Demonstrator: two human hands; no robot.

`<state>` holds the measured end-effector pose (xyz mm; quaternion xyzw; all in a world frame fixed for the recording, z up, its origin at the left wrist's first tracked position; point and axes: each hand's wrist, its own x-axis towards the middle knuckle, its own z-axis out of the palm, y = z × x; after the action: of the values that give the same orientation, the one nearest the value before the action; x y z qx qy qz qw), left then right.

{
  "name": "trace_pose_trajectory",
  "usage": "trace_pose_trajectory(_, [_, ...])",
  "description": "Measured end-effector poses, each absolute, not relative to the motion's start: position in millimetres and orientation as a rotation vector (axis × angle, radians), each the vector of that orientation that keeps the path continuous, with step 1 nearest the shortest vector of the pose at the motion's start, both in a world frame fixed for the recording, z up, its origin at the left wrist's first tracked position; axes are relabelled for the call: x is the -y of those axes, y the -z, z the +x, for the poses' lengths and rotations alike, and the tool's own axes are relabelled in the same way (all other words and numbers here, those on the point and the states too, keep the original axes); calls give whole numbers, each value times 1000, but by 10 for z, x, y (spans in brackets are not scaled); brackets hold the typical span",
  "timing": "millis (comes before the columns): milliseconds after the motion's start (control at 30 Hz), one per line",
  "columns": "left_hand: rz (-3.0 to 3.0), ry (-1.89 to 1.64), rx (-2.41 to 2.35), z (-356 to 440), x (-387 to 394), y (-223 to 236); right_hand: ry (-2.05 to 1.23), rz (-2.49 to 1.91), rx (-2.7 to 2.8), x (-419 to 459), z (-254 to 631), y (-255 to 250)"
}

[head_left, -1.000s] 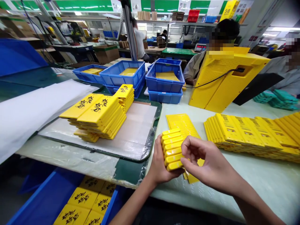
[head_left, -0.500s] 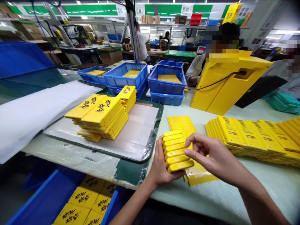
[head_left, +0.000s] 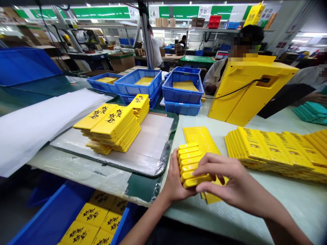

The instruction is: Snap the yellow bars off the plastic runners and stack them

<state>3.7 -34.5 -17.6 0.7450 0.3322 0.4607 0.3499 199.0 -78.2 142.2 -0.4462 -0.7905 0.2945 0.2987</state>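
Note:
My left hand (head_left: 176, 185) is closed around a stack of flat yellow cases (head_left: 190, 158), held together with their rounded narrow edges toward me. Over the near end of that stack is my right hand (head_left: 227, 183), thumb and fingers apart, the index fingertip at the edge of one of the nearest cases. Whether it presses on that case I cannot tell. Behind and under the hands, yellow sheets with a shiny surface (head_left: 196, 133) lie on the pale table, partly hidden by the hands.
Stacked yellow cases with black lettering (head_left: 109, 119) stand on a tray (head_left: 153, 160) at left. More cases (head_left: 265, 144) line the right. Blue bins (head_left: 182, 93) and a yellow device with a cable (head_left: 245, 88) stand behind. Below left, a blue crate (head_left: 46, 214) holds cases. A co-worker (head_left: 214, 75) sits opposite.
My right hand has moved down and toward me along the stack, from its middle to its near end, and its fingers have spread. My left hand keeps its hold.

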Motion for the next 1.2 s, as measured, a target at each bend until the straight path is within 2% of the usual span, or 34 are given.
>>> trace_pose_trajectory(67, [1922,-1194,-880,40,348,178,-874,-1158,2151,794,1961,-1373])
trace_pose_trajectory(200, [1912,-1173,-860,38,343,183,-408,-1312,1929,760,2003,-1375])
trace_pose_trajectory(267, [1918,-1166,-857,35,343,183,-303,-1311,1834,719,2005,-1415])
trace_pose_trajectory(433, [1864,-1168,-883,40,361,180,-814,-1152,1999,662,1834,-1361])
trace_pose_trajectory(500, [1852,-1163,-888,43,361,176,-857,-1215,2049,660,1814,-1306])
trace_pose_trajectory(600, [1886,-1166,-874,43,347,162,-676,-1360,2111,643,1924,-1287])
trace_pose_trajectory(733, [1926,-1190,-853,39,333,141,-314,-1474,1897,591,2060,-1376])
trace_pose_trajectory(800, [1901,-1185,-861,39,338,144,-396,-1414,1863,579,2004,-1406])
trace_pose_trajectory(900, [1874,-1164,-888,39,349,166,-761,-1290,1992,580,1837,-1380])
trace_pose_trajectory(967, [1876,-1159,-897,39,352,180,-818,-1291,2055,577,1781,-1336])
trace_pose_trajectory(1067, [1896,-1170,-880,40,346,190,-641,-1406,2130,542,1882,-1306])
trace_pose_trajectory(1200, [1923,-1202,-850,41,335,186,-212,-1579,1961,473,2088,-1390])
